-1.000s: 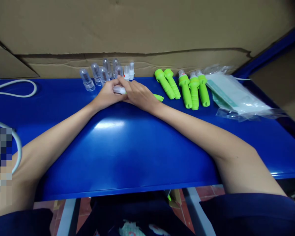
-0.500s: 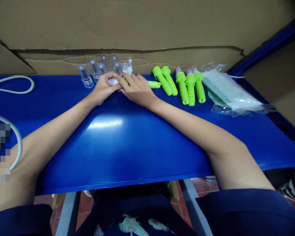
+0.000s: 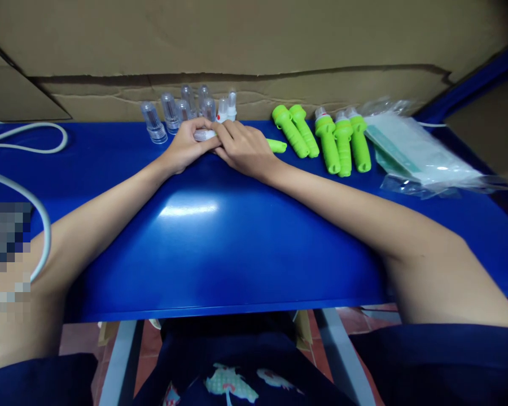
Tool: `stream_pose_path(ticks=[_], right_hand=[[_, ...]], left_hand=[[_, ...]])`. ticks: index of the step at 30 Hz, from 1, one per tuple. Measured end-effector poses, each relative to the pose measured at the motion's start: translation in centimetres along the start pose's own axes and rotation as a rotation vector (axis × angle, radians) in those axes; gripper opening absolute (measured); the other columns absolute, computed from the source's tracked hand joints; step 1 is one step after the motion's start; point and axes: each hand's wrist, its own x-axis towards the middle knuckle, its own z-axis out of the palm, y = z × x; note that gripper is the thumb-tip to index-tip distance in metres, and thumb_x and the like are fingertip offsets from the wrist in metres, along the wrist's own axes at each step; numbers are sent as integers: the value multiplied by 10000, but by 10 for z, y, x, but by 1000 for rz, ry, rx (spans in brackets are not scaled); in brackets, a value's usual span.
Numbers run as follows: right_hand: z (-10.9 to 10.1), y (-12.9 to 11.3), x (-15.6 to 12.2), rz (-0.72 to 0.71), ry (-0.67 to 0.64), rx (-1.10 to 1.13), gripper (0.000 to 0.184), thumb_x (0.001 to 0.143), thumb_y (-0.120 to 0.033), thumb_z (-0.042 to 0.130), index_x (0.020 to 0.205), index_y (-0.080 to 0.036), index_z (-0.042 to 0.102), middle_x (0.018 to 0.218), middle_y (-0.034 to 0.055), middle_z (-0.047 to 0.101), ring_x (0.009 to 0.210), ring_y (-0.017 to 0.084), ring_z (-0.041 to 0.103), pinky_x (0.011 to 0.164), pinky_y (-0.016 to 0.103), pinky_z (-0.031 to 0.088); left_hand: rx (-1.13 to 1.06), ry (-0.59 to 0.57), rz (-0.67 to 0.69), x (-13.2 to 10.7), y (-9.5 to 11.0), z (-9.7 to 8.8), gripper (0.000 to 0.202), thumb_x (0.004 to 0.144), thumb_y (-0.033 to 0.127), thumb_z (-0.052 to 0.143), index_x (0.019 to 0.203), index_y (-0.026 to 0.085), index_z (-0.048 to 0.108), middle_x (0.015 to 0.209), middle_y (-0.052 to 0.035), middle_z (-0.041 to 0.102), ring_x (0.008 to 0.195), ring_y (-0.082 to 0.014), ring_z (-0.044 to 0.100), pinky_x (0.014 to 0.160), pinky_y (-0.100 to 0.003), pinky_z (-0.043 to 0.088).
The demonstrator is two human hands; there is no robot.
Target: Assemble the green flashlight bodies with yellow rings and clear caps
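Note:
Both hands meet over one lime-green flashlight [image 3: 276, 146] with a clear ribbed tip. My left hand [image 3: 185, 148] is closed around the clear domed cover [image 3: 205, 135] at its left end. My right hand [image 3: 246, 150] wraps the green body, whose tail sticks out to the right; most of the body is hidden under the fingers. Just behind the hands stand several loose clear domed covers [image 3: 154, 123] with threaded bases. Beside them are two small white pieces with clear tips [image 3: 232, 106], one marked with a red spot.
Several green flashlights [image 3: 332, 144] lie on the blue table [image 3: 220, 242] to the right, some with bare tips. A clear plastic bag of white and green sheets [image 3: 427, 149] lies beyond them. White cable [image 3: 42, 223] loops at the left. Cardboard [image 3: 254, 39] walls the back.
The camera view has shifted, so things on the table appear slightly higher and farther right. Both hands keep nearly the same hold on the flashlight.

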Motion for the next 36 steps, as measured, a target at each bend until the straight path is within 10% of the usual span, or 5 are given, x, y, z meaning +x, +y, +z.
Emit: stream_pose_path(ticks=[36], right_hand=[[-8,0,-12,-56,11,3,544,1105,-309,262,1593,-104,387,1293,197,620,1240,352,550,1004,519,434]], left_hand=[[128,-130,128,-4,0,-11,579,679,616,901,936,157,658,937,-62,688,1058,-273,679,1068,-442,521]])
